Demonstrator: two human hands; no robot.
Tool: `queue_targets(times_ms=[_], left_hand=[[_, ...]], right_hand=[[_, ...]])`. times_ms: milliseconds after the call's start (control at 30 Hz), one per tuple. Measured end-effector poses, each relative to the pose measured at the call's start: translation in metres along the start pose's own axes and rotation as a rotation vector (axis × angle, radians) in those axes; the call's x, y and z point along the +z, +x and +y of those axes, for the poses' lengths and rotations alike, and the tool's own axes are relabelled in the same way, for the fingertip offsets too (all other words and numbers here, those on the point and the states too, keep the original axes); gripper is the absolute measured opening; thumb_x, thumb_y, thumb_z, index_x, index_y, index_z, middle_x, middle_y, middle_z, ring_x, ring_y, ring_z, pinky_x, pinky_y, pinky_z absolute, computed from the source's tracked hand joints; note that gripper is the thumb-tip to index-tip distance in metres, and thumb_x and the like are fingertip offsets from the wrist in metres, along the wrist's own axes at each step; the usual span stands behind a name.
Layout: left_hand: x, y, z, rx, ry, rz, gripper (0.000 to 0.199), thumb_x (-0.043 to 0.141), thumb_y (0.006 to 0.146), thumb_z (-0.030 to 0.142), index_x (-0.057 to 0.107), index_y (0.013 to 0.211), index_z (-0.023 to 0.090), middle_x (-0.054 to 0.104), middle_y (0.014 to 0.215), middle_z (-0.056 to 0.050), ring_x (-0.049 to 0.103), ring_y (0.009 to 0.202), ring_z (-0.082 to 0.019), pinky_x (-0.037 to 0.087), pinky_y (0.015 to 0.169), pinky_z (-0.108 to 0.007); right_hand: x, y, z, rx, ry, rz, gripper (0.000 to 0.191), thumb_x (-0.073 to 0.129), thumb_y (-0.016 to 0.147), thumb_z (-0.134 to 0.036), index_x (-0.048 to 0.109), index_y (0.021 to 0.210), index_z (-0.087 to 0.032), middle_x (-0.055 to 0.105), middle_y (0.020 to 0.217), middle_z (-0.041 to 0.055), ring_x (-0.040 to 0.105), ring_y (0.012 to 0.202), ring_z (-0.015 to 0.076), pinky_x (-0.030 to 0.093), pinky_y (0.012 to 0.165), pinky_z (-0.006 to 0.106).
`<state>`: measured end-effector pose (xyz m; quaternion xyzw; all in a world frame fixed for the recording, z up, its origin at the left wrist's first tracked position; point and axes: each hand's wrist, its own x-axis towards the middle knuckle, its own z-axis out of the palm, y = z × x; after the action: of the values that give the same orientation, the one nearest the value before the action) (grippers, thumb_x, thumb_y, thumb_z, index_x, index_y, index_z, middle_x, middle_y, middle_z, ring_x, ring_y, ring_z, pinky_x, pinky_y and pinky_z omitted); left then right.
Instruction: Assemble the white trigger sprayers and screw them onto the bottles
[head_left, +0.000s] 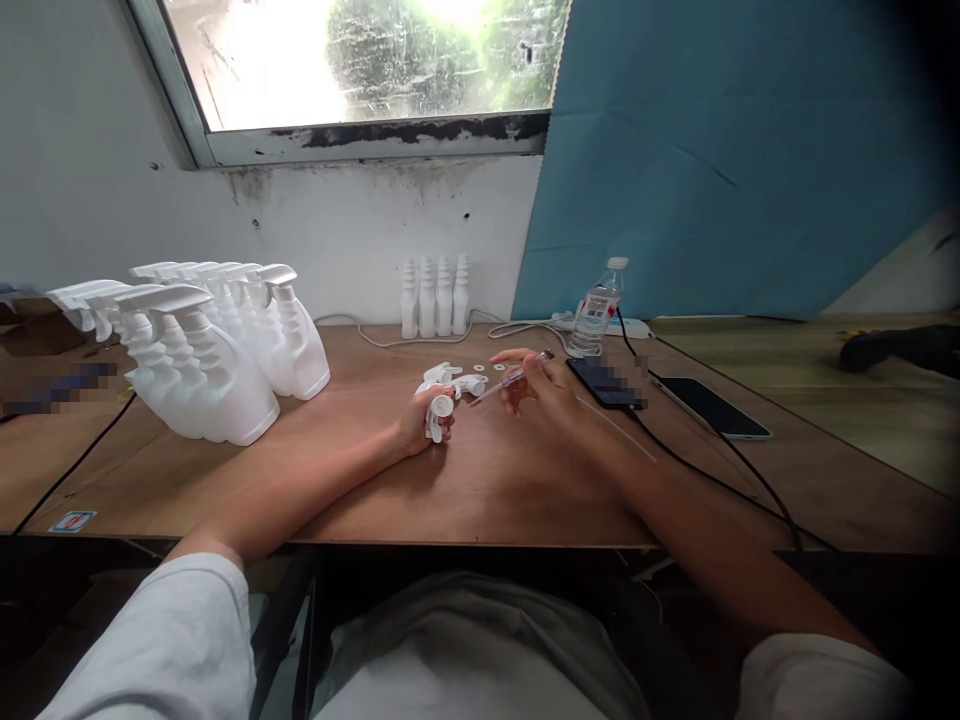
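My left hand (417, 424) is closed round a white trigger spray head (439, 408), its round opening turned toward me. In my right hand (541, 390) is a slim screwdriver (517, 376) with a clear handle, its thin shaft pointing left toward the spray head. The tip stays a short way off it. Just behind both hands another white spray head (471, 385) lies on the wooden table (465, 500). Beyond it are small white rings (478, 367). A thin clear tube (619, 430) rests on the table by my right forearm.
Several white spray bottles (225, 370) stand in rows at the left. Several slim white bottles (435, 300) line the wall. A water bottle (598, 310), a phone (604, 383) and another phone (712, 407) are at the right, with black cables (701, 467) running across the table.
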<state>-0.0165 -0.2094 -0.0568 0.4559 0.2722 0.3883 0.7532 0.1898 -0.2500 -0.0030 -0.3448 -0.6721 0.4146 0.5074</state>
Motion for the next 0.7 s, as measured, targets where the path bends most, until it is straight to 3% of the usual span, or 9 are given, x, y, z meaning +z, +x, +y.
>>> queue_targets(times_ms=[133,333,467,700], left_hand=[[0.001,0.000,-0.001,0.013,0.020,0.058,0.027,0.062,0.074,0.042,0.049,0.072,0.018,0.040,0.041,0.006,0.036,0.034,-0.007,0.029,0.034,-0.019],[0.002,0.000,-0.004,0.033,0.055,0.102,0.027,0.060,0.075,0.042,0.052,0.073,0.017,0.044,0.042,0.004,0.039,0.033,-0.009,0.035,0.034,-0.021],[0.001,0.002,-0.007,0.060,0.093,0.116,0.028,0.063,0.074,0.042,0.050,0.071,0.017,0.048,0.043,0.003,0.043,0.032,-0.011,0.037,0.033,-0.023],[0.005,0.001,-0.009,0.087,0.119,0.154,0.030,0.067,0.073,0.041,0.050,0.070,0.017,0.049,0.044,0.003,0.044,0.032,-0.010,0.039,0.034,-0.024]], right_hand=[[0.008,-0.004,0.002,-0.050,0.046,-0.029,0.049,0.060,0.080,-0.066,0.062,0.087,-0.017,0.068,0.072,0.0063,0.064,0.055,0.0180,0.050,0.046,0.030],[0.016,-0.005,0.008,-0.059,-0.022,-0.003,0.039,0.068,0.078,-0.056,0.063,0.080,-0.018,0.067,0.066,0.0042,0.062,0.051,0.0164,0.051,0.047,0.031],[0.020,-0.010,0.004,-0.119,-0.201,-0.008,0.031,0.062,0.085,-0.050,0.061,0.076,-0.020,0.064,0.061,0.0016,0.061,0.054,0.0154,0.051,0.054,0.031],[0.018,-0.016,-0.007,-0.231,-0.482,-0.153,0.025,0.050,0.094,-0.039,0.061,0.082,-0.021,0.064,0.065,0.0015,0.061,0.059,0.0146,0.048,0.061,0.028]])
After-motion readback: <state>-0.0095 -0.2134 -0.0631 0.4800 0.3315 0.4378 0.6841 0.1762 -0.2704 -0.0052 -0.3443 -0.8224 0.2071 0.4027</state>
